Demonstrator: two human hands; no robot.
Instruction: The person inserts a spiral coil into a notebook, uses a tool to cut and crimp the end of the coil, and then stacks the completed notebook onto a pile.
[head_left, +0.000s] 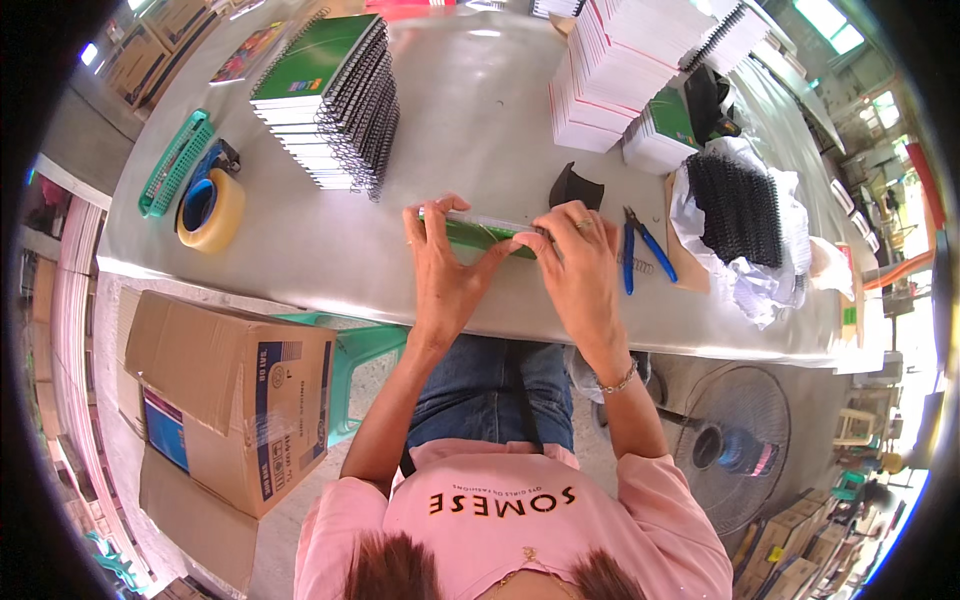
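Between my two hands a green-covered notebook (474, 233) is held on edge above the metal table, close to its front side. My left hand (444, 285) grips its left end, thumb on the near face and fingers over the top. On the right end, the thumb and fingers of my right hand (578, 265) close around the edge. Whether a coil runs through this notebook I cannot tell. Just beyond my right hand stands a black curved piece (576, 188). Blue-handled pliers (648, 248) lie to its right, beside a loose wire coil (636, 265).
Spiral-bound green notebooks (325, 100) are stacked at the back left. Near them are a tape roll (222, 212) and a teal basket (172, 165). Tall paper stacks (610, 80) and a pile of black coils (740, 210) occupy the right. Below are a cardboard box (215, 390) and a fan (735, 450).
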